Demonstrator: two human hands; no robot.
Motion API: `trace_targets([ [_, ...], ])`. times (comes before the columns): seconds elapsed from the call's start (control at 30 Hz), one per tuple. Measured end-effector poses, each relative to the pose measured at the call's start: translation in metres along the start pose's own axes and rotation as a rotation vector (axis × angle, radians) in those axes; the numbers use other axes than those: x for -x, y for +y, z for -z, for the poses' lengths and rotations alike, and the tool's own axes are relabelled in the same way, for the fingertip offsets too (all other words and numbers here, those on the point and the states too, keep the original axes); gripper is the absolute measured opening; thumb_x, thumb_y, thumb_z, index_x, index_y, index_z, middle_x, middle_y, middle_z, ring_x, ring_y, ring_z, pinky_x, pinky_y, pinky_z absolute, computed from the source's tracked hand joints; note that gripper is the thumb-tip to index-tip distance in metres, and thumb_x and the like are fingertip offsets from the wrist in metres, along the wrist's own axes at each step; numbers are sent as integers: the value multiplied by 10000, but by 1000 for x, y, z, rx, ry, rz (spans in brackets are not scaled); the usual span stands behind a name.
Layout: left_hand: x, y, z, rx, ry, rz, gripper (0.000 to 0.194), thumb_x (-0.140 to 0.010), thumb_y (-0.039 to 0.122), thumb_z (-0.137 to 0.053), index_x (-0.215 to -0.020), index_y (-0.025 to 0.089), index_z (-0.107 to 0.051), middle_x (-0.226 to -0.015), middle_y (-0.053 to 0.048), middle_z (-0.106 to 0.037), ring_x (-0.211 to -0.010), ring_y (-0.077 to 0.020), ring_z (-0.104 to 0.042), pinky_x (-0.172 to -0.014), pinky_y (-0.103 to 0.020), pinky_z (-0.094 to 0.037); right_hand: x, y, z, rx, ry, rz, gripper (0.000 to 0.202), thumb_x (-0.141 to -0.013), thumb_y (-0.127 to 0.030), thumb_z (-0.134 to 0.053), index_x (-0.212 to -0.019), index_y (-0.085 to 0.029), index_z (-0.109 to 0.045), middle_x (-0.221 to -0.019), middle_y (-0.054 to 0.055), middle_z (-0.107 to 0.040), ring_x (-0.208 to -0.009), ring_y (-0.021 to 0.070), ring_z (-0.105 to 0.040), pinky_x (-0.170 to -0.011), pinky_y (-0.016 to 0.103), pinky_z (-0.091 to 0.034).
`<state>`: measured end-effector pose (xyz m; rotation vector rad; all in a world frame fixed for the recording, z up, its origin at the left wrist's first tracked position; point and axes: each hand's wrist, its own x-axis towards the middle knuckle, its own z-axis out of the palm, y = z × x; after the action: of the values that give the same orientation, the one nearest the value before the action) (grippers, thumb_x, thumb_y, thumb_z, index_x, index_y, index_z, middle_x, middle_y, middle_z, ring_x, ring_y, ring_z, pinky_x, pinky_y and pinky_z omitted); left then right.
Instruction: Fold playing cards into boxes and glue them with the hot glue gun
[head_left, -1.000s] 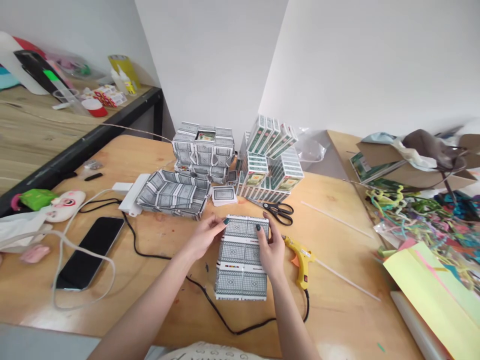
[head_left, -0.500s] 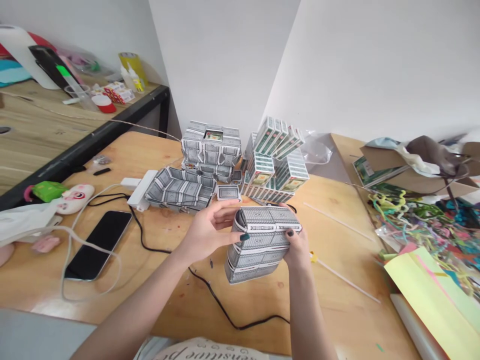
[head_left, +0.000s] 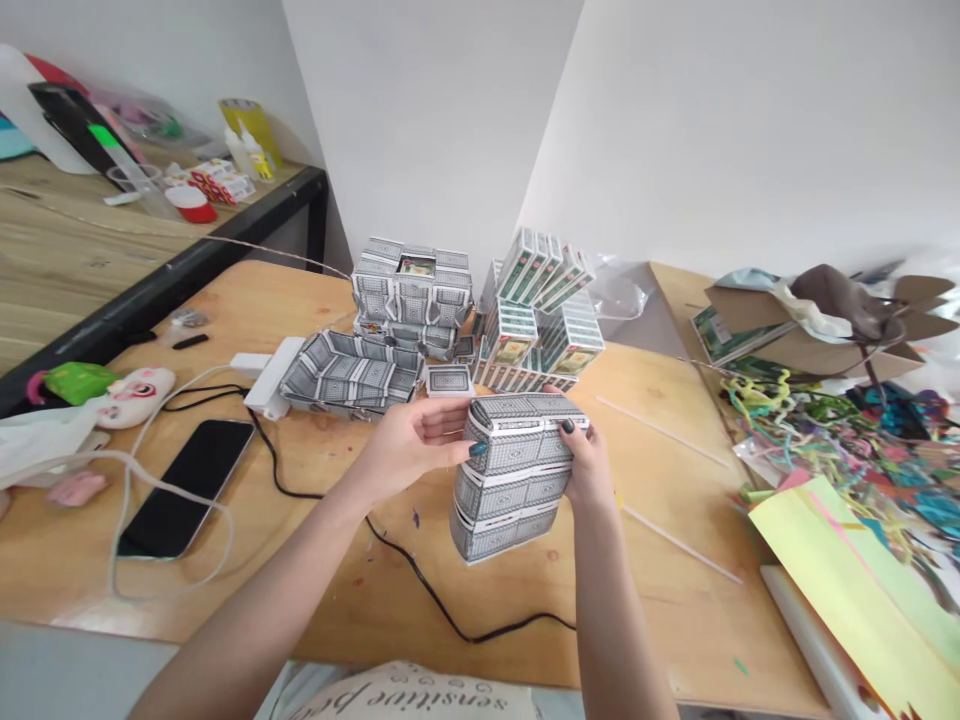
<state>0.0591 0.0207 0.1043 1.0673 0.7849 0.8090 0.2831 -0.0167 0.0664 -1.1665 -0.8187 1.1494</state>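
Between my two hands is a block covered in grey patterned playing cards [head_left: 514, 480], held tilted above the table. My left hand [head_left: 409, 445] grips its left edge, the thumb on the upper front and the fingers partly hidden behind. My right hand [head_left: 589, 460] holds the right side, its thumb over the top edge. Behind the block, a tray shape made of cards [head_left: 352, 375] lies on the table. A larger card-covered structure [head_left: 412, 290] stands farther back. Beside it are stacked card boxes [head_left: 514, 335] and a small pile of loose cards [head_left: 448, 379].
A phone [head_left: 187, 490], white cable and power strip [head_left: 274, 375] lie at left. A black cable [head_left: 427, 580] crosses the table [head_left: 315, 580]. At right are pipe cleaners [head_left: 840, 430], yellow paper [head_left: 847, 580] and a cardboard box [head_left: 832, 345]. White sticks [head_left: 682, 545] lie nearby.
The whole view has shifted slightly. The block is tilted a little differently, with more of its front showing. Both hands still hold it.
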Motion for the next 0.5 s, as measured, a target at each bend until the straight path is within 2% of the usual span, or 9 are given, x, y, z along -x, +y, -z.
trace_targets([
  [0.17,0,1,-1,-10,29,18,597,-541,190,-820,-1110,162,-645,-1109,-111,-682,-1066,-293,-617,-968,-449,-467,0,0,2,24,-1,-6,676,-642,-480,-708,-1241,-208,-553,-1057,83,-697,-909,281,-661,-764,381,-533],
  [0.27,1,1,-2,-14,26,29,630,-527,193,-829,-1126,162,-635,-1165,-120,-655,-1086,-297,-605,-970,-445,-466,0,1,2,35,4,-12,691,-645,-500,-700,-1253,-210,-545,-1062,81,-696,-901,277,-663,-753,374,-533],
  [0.5,0,-6,1,-52,27,-5,629,-555,200,-826,-1148,176,-618,-1194,-109,-641,-1080,-280,-610,-979,-430,-466,2,-1,-1,-14,0,-19,702,-642,-433,-721,-1277,-206,-526,-1040,78,-702,-866,261,-670,-724,346,-533],
])
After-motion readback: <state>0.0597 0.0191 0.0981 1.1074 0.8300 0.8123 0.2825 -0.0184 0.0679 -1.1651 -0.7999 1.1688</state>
